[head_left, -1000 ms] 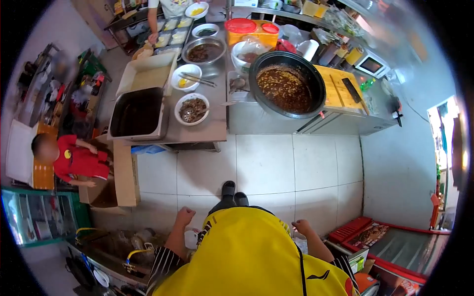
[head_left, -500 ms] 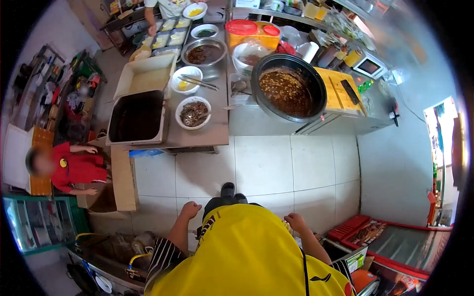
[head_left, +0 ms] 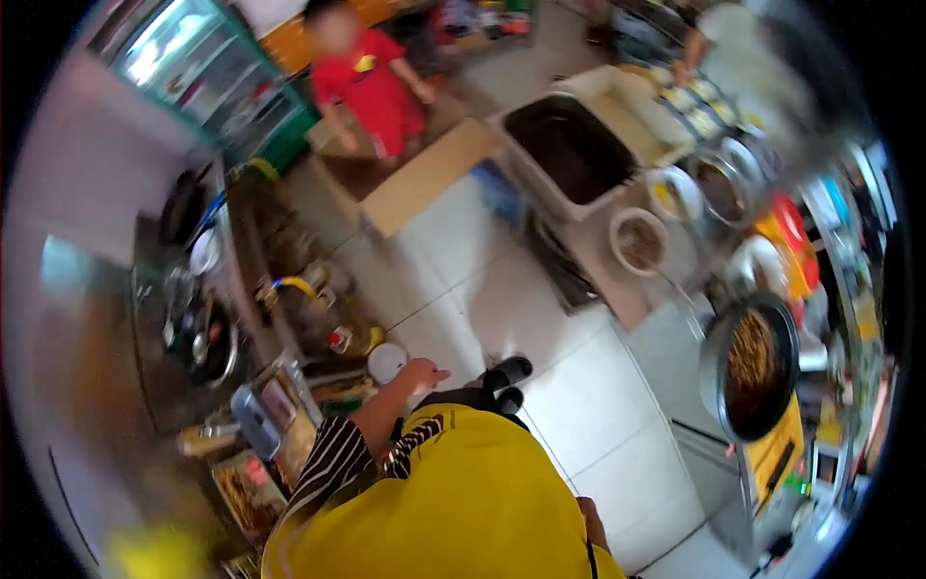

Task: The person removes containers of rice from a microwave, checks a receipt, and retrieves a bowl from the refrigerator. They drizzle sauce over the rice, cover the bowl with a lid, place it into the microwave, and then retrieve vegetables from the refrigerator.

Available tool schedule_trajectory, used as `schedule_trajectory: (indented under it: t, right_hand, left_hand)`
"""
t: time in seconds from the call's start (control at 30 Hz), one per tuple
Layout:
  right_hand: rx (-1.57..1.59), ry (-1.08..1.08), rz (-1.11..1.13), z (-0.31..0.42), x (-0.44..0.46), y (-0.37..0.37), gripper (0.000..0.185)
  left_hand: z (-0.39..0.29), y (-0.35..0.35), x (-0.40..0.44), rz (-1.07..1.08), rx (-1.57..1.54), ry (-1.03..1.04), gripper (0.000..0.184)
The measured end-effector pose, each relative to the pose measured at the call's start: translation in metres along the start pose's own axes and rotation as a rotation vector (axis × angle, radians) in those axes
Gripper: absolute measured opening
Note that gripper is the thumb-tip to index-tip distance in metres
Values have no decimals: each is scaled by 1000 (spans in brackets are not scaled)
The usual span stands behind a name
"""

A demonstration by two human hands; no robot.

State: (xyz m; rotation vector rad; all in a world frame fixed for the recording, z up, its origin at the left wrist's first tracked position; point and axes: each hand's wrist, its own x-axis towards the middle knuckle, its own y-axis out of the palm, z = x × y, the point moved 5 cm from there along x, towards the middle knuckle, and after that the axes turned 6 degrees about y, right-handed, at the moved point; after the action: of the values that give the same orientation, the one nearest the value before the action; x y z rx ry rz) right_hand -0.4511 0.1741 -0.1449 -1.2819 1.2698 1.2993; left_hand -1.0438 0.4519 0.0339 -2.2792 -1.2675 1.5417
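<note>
Hanging with half-curled, seemingly empty fingers, the left hand point(head_left: 421, 376) had a round white plastic-looking tub point(head_left: 388, 364) just beside it at ten o'clock, where an outward swing could have knocked it, while the right hand point(head_left: 591, 523) hid its grip.

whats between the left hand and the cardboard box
In the head view, only pale floor tiles show between the left hand and the cardboard box; that stretch looks bare.

Hands point(head_left: 420, 376): room over floor point(head_left: 588, 405); cardboard box point(head_left: 434, 179), apparently table point(head_left: 617, 282) obstruct beyond.
</note>
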Motion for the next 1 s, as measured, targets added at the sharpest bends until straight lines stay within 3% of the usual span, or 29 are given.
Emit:
schedule_trajectory:
  t: [0.07, 0.1, 0.13, 0.17, 0.2, 0.23, 0.4, 0.43, 0.53, 0.57, 0.6, 0.67, 0.7, 0.73, 0.8, 0.87, 0.93, 1.0]
  right_hand:
    - [-354, -78, -170, 73, -54, -3, 28]
    - [157, 175, 272, 63, 23, -46, 29]
    - [-302, -118, -207, 126, -46, -24, 29]
    - [-327, -161, -258, 161, -54, -21, 27]
    - [-220, -235, -302, 197, -73, -8, 28]
    - [-392, -342, -341, 233, -98, 12, 27]
    - [-558, -649, -344, 331, -163, 105, 25]
    - [-594, -689, -331, 342, -176, 126, 25]
    - [-507, -710, -117, 349, -128, 138, 31]
    - [-546, -668, -115, 344, -113, 139, 30]
    - [-585, -622, -113, 341, -107, 150, 29]
    - [-1760, -524, -486, 339, -176, 239, 21]
    - [-1837, -605, -493, 340, -166, 246, 21]
    - [-1811, -682, -467, 341, -162, 250, 20]
    - [-1766, -820, -426, 352, -164, 265, 20]
    - [-1700, -949, -390, 368, -169, 283, 20]
    - [-1619, -992, -384, 392, -171, 304, 20]
    - [-1347, -672, -383, 421, -190, 345, 34]
  left_hand:
    - [38, 11, -31, -33, -33, -89, 60]
    - [71, 28, -37, -38, -33, -143, 60]
    - [95, 41, -45, -45, -33, -186, 60]
    - [90, 31, -75, -160, -61, -93, 57]
    - [109, 35, -88, -249, -171, -166, 55]
    - [134, 46, -97, -334, -285, -239, 54]
    - [185, 67, -123, -524, -584, -334, 53]
    - [180, 56, -128, -446, -601, -367, 47]
    - [254, 117, -57, -726, -832, -150, 42]
    - [194, 39, -106, -618, -592, -324, 44]
    - [216, 34, -94, -684, -738, -315, 43]
    - [264, 40, -61, -800, -1035, -291, 41]
    - [264, 13, -73, -931, -1275, -198, 40]
    - [257, -28, -98, -1057, -1510, -94, 40]
    - [277, -81, -134, -1302, -1622, 68, 36]
    - [300, -132, -180, -1514, -1804, 51, 33]
    - [357, -158, -205, -1726, -2054, 356, 37]
    - [393, -183, -235, -1855, -2349, 477, 46]
